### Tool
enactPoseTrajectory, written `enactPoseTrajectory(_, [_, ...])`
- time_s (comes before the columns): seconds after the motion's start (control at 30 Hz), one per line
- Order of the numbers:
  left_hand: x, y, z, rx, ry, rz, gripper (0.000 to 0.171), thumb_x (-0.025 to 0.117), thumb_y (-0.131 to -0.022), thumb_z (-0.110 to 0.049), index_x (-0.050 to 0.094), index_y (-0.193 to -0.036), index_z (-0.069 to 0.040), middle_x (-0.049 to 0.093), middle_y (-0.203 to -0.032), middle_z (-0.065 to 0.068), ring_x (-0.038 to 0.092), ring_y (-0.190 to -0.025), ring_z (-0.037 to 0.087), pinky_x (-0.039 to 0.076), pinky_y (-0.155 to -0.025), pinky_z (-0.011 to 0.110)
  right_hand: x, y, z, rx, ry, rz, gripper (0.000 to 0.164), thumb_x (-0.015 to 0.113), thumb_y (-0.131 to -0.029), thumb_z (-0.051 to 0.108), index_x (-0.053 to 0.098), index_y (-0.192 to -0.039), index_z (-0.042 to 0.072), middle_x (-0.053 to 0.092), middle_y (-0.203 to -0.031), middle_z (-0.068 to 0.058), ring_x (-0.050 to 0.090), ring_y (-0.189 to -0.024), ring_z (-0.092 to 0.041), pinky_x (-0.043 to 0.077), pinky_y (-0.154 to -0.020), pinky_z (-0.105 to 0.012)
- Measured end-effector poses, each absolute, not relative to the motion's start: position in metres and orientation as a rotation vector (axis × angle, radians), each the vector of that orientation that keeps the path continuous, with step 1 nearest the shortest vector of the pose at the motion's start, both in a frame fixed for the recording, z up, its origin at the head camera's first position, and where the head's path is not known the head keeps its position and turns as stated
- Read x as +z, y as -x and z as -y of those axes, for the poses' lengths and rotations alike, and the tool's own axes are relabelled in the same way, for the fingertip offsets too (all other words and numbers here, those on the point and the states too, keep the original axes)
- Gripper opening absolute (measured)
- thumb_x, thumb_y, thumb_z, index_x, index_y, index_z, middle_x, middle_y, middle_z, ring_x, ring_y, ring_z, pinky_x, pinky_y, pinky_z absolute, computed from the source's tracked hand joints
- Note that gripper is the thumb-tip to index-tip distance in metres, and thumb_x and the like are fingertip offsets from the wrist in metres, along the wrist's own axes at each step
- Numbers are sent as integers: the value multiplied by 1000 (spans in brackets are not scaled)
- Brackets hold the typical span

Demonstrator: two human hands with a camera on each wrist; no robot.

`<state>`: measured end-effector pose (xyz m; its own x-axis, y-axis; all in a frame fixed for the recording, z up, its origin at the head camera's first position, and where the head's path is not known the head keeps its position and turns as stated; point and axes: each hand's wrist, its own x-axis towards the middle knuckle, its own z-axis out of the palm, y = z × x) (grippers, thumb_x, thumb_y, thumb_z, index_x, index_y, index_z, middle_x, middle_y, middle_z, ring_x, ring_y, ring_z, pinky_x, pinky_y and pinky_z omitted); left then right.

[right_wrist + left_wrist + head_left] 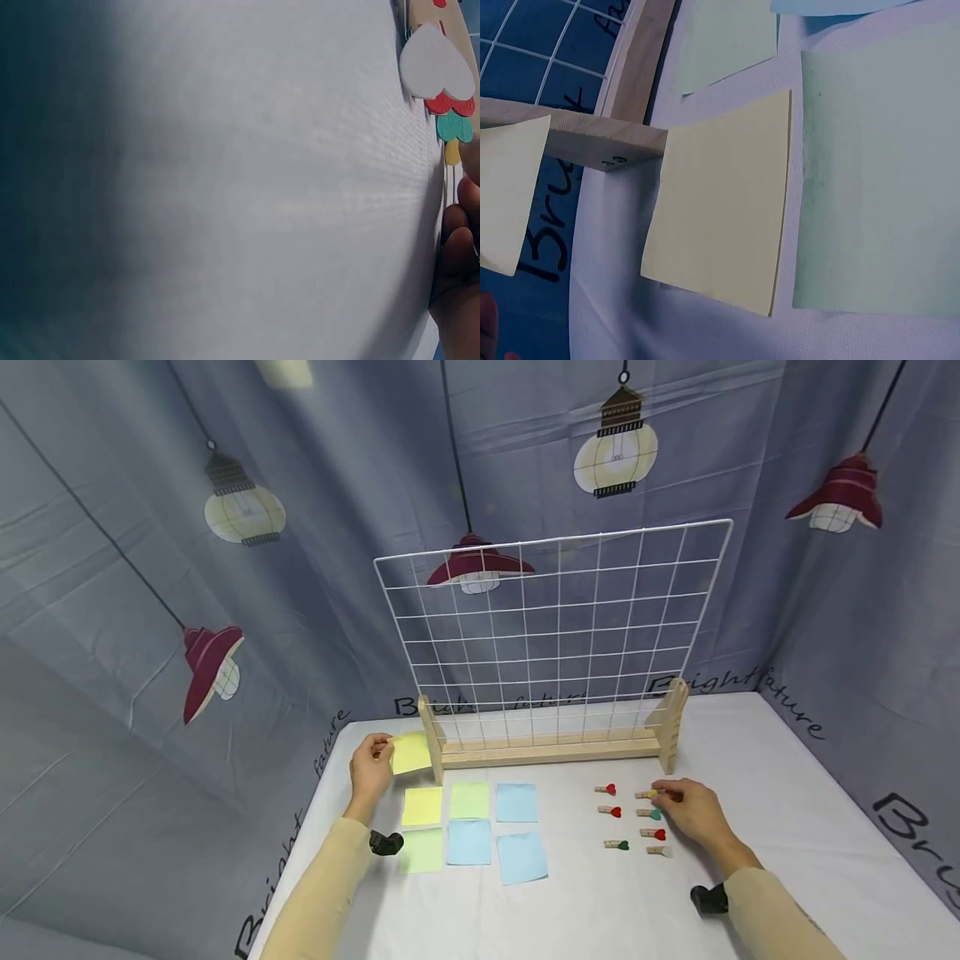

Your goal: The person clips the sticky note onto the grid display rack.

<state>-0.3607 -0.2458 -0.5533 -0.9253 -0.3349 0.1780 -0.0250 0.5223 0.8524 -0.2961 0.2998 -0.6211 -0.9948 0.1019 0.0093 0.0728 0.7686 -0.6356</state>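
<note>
My left hand (371, 768) pinches a yellow sticky note (411, 753) by its left edge, just beside the left wooden foot of the grid rack. In the left wrist view that held note (511, 196) shows at the left edge, above the table. My right hand (693, 812) is at the table, its thumb and fingers on the heart end of a small wooden clothespin (643, 795) with a yellow heart. From the right wrist, the yellow heart (452, 153) is partly hidden by the fingers. Other heart clothespins, with a teal heart (655, 814) nearest, lie just below that hand.
A white wire grid (562, 627) stands upright in a wooden base (551, 750) at the back. Yellow (422, 807), green (469, 799) and blue sticky notes (517, 802) lie left of centre. More clothespins (610, 812) lie in a column to the right. A patterned curtain hangs behind.
</note>
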Motion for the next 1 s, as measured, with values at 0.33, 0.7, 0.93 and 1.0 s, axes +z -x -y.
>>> enactPoseTrajectory(0.33, [-549, 356, 238, -1323, -280, 2389, 13, 64, -103, -15, 69, -115, -11, 72, -108, 12, 62, -103, 28, 47, -86, 40, -622, 297, -299, 1049, 166, 2909, 28, 68, -98, 14, 72, -122, 1, 68, -111, -22, 59, -96, -33, 49, -82, -50])
enactPoseTrajectory(0.7, [-545, 345, 238, -1351, -269, 2377, 14, 64, -103, -16, 69, -115, -10, 72, -109, 13, 60, -104, 27, 45, -87, 39, -622, 300, -298, 1044, 176, 2890, 26, 67, -98, 15, 73, -118, 0, 70, -109, -22, 60, -96, -34, 49, -83, -51])
enactPoseTrajectory(0.93, [-546, 343, 239, -1363, -288, 2357, 12, 65, -103, -15, 69, -113, -10, 73, -108, 12, 60, -102, 26, 44, -86, 37, -622, 300, -298, 1028, 196, 2860, 22, 71, -96, 15, 76, -112, 1, 72, -103, -20, 61, -90, -31, 48, -76, -44])
enactPoseTrajectory(1.0, [-547, 343, 238, -1371, -293, 2353, 11, 66, -102, -16, 70, -112, -11, 73, -107, 12, 60, -102, 25, 44, -85, 36, -621, 300, -298, 1022, 196, 2857, 21, 71, -96, 15, 76, -111, 1, 73, -103, -19, 61, -90, -31, 47, -76, -42])
